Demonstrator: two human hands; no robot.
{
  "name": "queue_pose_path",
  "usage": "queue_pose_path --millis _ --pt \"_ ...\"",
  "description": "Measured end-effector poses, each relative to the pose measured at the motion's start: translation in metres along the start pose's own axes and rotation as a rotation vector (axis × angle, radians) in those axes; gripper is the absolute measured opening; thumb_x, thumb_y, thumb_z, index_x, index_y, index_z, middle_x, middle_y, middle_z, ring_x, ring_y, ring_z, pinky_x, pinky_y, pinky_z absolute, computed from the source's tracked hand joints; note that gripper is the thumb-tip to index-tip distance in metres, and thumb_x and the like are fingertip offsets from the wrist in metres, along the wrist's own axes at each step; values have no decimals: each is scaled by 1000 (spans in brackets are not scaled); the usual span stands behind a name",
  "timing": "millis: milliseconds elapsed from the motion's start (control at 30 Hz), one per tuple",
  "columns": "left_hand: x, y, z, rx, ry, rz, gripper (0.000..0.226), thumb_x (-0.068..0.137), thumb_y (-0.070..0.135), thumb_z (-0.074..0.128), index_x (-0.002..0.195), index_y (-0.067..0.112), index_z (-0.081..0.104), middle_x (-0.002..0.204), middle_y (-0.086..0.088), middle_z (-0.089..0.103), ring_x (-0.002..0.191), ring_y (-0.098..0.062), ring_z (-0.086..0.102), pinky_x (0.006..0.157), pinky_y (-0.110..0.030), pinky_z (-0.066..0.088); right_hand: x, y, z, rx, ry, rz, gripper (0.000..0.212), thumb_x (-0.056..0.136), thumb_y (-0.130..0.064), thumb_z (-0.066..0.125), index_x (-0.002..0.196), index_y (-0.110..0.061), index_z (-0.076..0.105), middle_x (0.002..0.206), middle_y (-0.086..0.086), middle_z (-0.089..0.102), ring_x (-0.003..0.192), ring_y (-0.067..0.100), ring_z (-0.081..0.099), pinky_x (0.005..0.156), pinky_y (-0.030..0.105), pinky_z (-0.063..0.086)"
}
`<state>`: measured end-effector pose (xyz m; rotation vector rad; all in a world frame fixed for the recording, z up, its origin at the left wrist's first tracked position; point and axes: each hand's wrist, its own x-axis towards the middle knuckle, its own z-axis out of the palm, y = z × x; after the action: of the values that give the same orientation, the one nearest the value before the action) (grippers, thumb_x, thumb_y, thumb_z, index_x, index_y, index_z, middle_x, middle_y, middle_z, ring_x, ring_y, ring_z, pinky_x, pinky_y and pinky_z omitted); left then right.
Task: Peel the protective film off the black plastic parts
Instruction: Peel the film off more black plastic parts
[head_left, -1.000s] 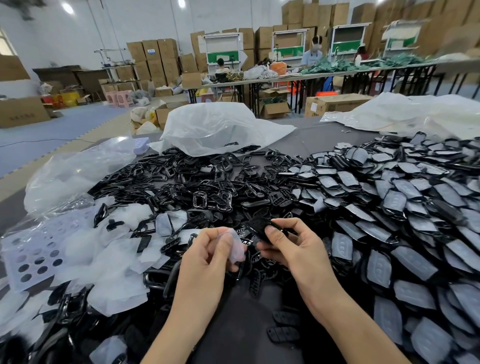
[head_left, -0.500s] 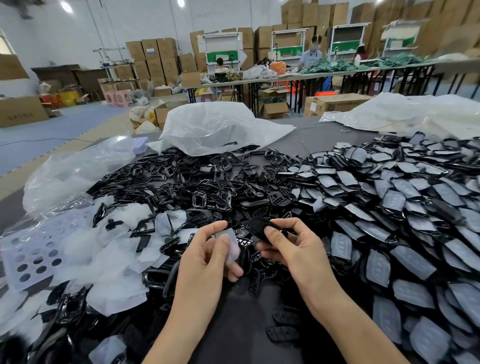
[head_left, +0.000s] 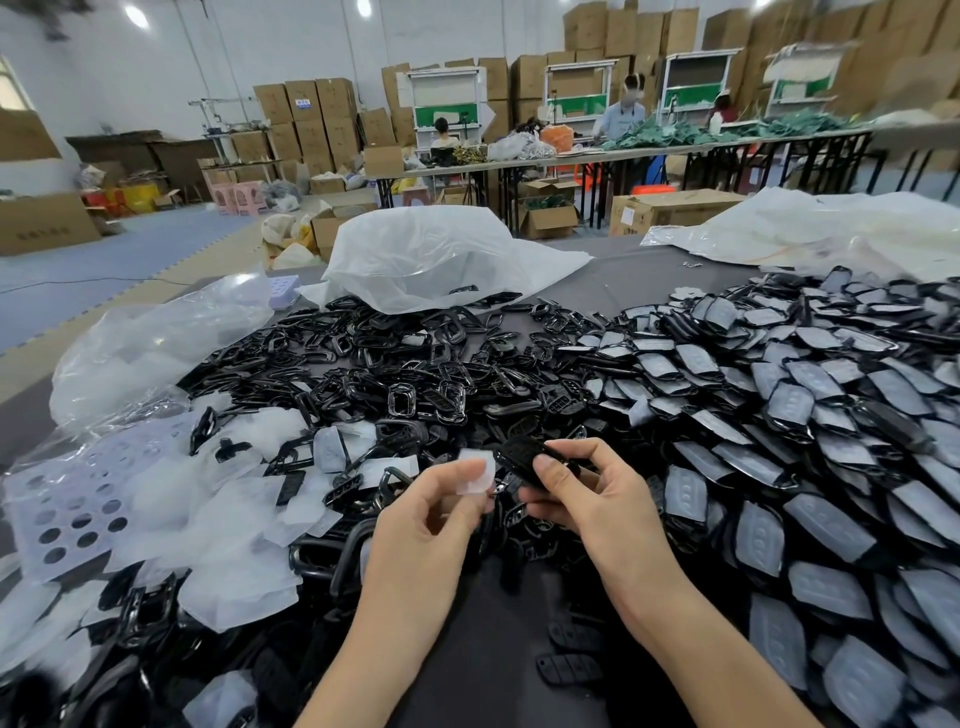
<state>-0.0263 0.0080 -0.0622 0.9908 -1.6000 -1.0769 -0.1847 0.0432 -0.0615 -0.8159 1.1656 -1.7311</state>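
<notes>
Head view: left hand pinches the translucent white film piece, just left of the glossy black plastic part gripped by right hand.

One left hand, one right hand; held: one film piece, one black part.

Lifted the film pinched in the left hand from low behind the thumb to above the fingertips, flatter and in plainer view. Brought up just beside the black part gripped by the right hand.
</notes>
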Motion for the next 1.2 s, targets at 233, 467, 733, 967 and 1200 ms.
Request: queue_pose_path --millis 233,467,733,967,1200 --pt "-3 6 2 29 -7 95 12 90 29 66 96 36 74 94 15 68 86 -1 64 74 -10 46 -1 1 -1 -20 3 -5 12 93 -9 69 104 -11 66 83 10 77 79 23 77 68 22 59" --pt "-9 8 3 -64 -59 99 9 94 25 64 100 31 66 83 2 77 82 -13 72 74 -20 54 -6 -1 4 -55 -135 62 16 93 -14 70 92 -30 74 87 11 77 82 22 76 74 23 59" --pt "-11 7 2 -119 78 57 10 95 28 64 88 36 63 70 -4 72 64 -16 67 62 -25 56 -13 -1 12 -22 -223 54 14 89 -15 74 91 -28 75 96 15 77 93 27 76 78 23 59" --pt "-5 10 -3 -62 69 26 22 90 25 69 100 42 60 84 12 68 64 -12 66 59 -15 49 -14 -3 12 -43 -261 -2 16 82 -32 74 98 -30 77 97 10 78 91 18 75 78 21 58" --pt "-4 9 -3 -51 45 51 2 94 21 66 92 21 65 71 2 69 55 -9 61 57 -15 48 -14 -4 14 -60 -256 -18 25 82 -22 76 107 -16 73 86 10 78 78 14 74 70 19 56"
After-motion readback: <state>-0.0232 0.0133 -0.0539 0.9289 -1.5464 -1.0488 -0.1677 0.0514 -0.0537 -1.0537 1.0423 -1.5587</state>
